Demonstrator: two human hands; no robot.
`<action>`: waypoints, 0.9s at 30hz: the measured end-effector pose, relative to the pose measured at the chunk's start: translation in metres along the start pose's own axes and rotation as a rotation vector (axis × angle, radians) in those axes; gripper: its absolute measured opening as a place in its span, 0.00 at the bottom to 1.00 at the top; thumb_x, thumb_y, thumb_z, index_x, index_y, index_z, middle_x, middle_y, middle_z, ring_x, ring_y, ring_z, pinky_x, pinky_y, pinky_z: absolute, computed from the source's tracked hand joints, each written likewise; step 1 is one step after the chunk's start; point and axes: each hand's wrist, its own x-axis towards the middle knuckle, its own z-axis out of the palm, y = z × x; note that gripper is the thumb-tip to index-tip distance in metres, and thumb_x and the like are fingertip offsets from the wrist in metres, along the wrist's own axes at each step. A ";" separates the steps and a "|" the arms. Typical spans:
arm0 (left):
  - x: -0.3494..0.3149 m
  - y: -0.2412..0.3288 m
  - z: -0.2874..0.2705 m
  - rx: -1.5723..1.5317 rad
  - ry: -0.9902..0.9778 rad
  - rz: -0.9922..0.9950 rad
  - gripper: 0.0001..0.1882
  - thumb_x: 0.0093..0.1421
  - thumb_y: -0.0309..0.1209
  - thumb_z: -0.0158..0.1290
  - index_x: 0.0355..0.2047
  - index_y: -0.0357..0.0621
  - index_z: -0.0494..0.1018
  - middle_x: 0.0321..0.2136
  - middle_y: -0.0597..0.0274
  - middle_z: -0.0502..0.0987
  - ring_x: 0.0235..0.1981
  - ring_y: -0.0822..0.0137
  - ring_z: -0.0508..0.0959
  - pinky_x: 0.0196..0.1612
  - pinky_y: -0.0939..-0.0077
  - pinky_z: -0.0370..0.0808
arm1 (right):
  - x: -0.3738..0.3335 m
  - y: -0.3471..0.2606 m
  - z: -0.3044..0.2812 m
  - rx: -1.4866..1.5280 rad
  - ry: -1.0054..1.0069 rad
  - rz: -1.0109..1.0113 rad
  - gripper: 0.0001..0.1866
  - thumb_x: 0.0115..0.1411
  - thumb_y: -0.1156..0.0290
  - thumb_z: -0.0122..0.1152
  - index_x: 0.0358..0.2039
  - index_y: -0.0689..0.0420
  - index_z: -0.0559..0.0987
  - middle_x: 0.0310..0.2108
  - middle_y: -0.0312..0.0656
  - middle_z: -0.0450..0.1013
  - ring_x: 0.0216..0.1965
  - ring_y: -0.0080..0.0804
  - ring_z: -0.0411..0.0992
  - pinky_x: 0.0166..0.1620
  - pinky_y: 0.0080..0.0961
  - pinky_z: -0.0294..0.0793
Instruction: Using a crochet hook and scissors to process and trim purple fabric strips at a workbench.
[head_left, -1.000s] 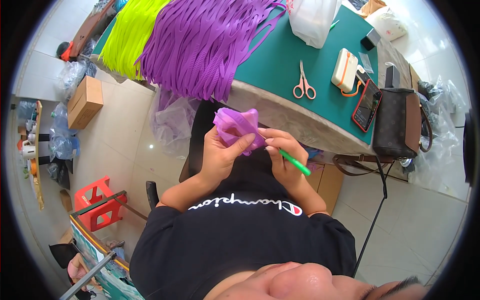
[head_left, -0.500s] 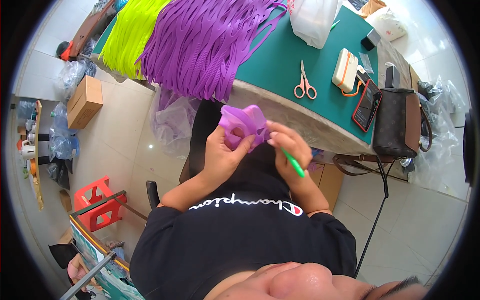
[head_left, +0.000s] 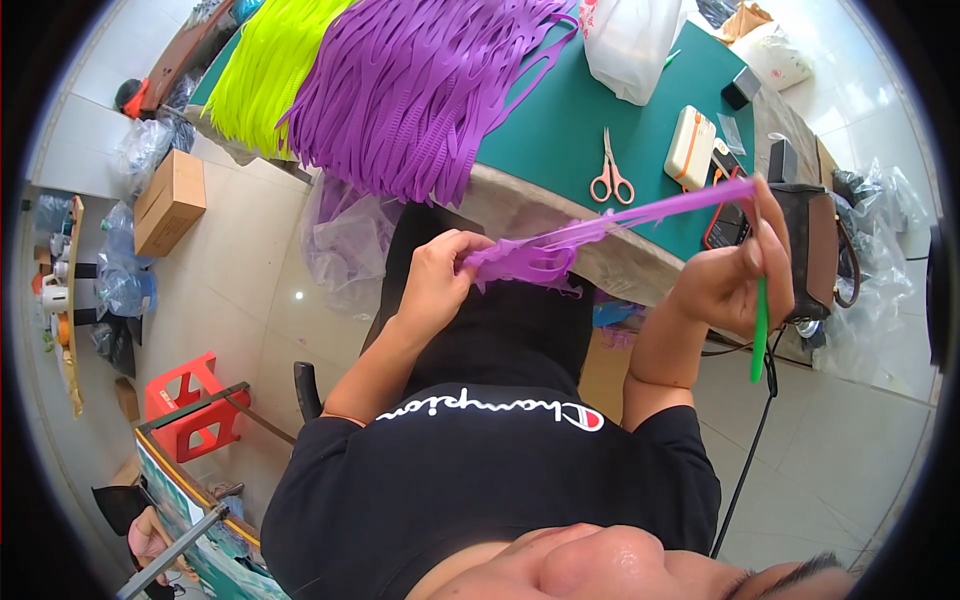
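A soft purple rubbery piece (head_left: pixel 532 262) with ragged edges is pinched at one end by my left hand (head_left: pixel 436 280), above my lap. From it a thin purple strip (head_left: pixel 672 206) stretches taut up and right to my right hand (head_left: pixel 735 285). The fingertips of that hand grip the strip's end over the table's right side. A slim green stick-like tool (head_left: pixel 760 335) is also held in my right hand, pointing down; its tip is hidden, so its kind is unclear.
On the green table (head_left: pixel 550 125) lie heaped purple straps (head_left: pixel 420 90), yellow-green straps (head_left: pixel 265 80), scissors (head_left: pixel 609 175), a white plastic bag (head_left: pixel 630 45) and a cream case (head_left: pixel 690 147). A brown handbag (head_left: pixel 812 235) sits at the right edge. A red stool (head_left: pixel 195 410) stands left.
My right hand has moved up and right, away from my left, drawing the purple strip out long. The purple piece, bunched between both hands before, is now stretched sideways.
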 end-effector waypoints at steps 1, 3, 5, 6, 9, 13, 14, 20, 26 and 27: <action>-0.002 -0.001 0.001 -0.234 -0.072 -0.113 0.08 0.54 0.17 0.53 0.36 0.33 0.76 0.29 0.59 0.78 0.29 0.70 0.78 0.33 0.77 0.74 | -0.002 -0.005 0.005 0.000 -0.002 0.000 0.07 0.67 0.74 0.44 0.37 0.67 0.66 0.31 0.66 0.74 0.35 0.50 0.77 0.37 0.38 0.81; -0.002 0.001 0.000 -0.470 -0.146 -0.228 0.07 0.56 0.19 0.54 0.36 0.33 0.76 0.29 0.60 0.78 0.28 0.72 0.78 0.33 0.78 0.74 | -0.012 -0.010 0.010 0.372 -0.420 0.452 0.05 0.64 0.77 0.50 0.35 0.67 0.70 0.33 0.57 0.75 0.37 0.42 0.77 0.39 0.33 0.78; -0.005 0.010 -0.010 -0.763 -0.261 -0.360 0.07 0.58 0.24 0.56 0.36 0.35 0.76 0.29 0.62 0.79 0.29 0.75 0.78 0.34 0.80 0.75 | -0.022 -0.015 0.011 0.418 -0.591 0.571 0.04 0.62 0.78 0.52 0.34 0.66 0.72 0.33 0.53 0.75 0.37 0.38 0.76 0.39 0.30 0.77; -0.008 0.011 -0.003 -0.873 -0.107 -0.306 0.08 0.58 0.26 0.57 0.38 0.36 0.76 0.30 0.61 0.79 0.30 0.74 0.78 0.34 0.80 0.76 | -0.029 -0.018 0.011 0.455 -0.762 0.691 0.03 0.60 0.79 0.54 0.33 0.66 0.74 0.33 0.49 0.75 0.37 0.35 0.76 0.39 0.27 0.75; -0.011 0.024 -0.005 -0.990 0.022 -0.276 0.09 0.58 0.26 0.57 0.38 0.36 0.74 0.30 0.61 0.79 0.30 0.73 0.79 0.34 0.79 0.76 | -0.051 -0.046 0.004 0.592 -0.680 0.760 0.04 0.59 0.77 0.57 0.32 0.65 0.75 0.33 0.48 0.74 0.35 0.33 0.75 0.38 0.24 0.74; -0.010 0.033 -0.004 -1.060 0.081 -0.252 0.07 0.59 0.26 0.56 0.36 0.36 0.74 0.30 0.60 0.79 0.29 0.72 0.79 0.34 0.79 0.77 | -0.069 -0.075 0.007 0.675 -0.627 0.565 0.07 0.55 0.78 0.62 0.34 0.63 0.76 0.33 0.50 0.76 0.33 0.37 0.77 0.35 0.25 0.76; -0.011 0.035 -0.004 -1.061 0.084 -0.252 0.07 0.59 0.26 0.56 0.36 0.36 0.74 0.30 0.60 0.79 0.29 0.72 0.79 0.34 0.79 0.77 | -0.071 -0.080 0.008 0.655 -0.598 0.521 0.07 0.55 0.78 0.62 0.35 0.63 0.76 0.34 0.51 0.76 0.33 0.38 0.77 0.35 0.26 0.77; -0.013 0.040 0.002 -1.060 0.147 -0.235 0.06 0.58 0.23 0.56 0.35 0.37 0.74 0.30 0.61 0.79 0.29 0.74 0.78 0.34 0.79 0.77 | -0.082 -0.085 0.015 0.598 -0.529 0.359 0.10 0.50 0.80 0.65 0.35 0.64 0.76 0.34 0.51 0.76 0.33 0.40 0.77 0.35 0.28 0.78; -0.015 0.035 0.003 -1.010 0.152 -0.225 0.07 0.59 0.24 0.54 0.38 0.38 0.72 0.32 0.60 0.78 0.32 0.73 0.78 0.38 0.79 0.76 | -0.085 -0.084 0.016 0.542 -0.538 0.267 0.12 0.45 0.80 0.67 0.33 0.64 0.77 0.33 0.50 0.76 0.33 0.41 0.77 0.35 0.29 0.78; -0.016 0.035 0.003 -1.016 0.153 -0.225 0.06 0.59 0.24 0.54 0.37 0.38 0.72 0.32 0.61 0.78 0.32 0.73 0.78 0.38 0.79 0.75 | -0.085 -0.084 0.016 0.534 -0.530 0.257 0.12 0.45 0.80 0.67 0.32 0.64 0.77 0.33 0.50 0.76 0.33 0.42 0.77 0.35 0.28 0.78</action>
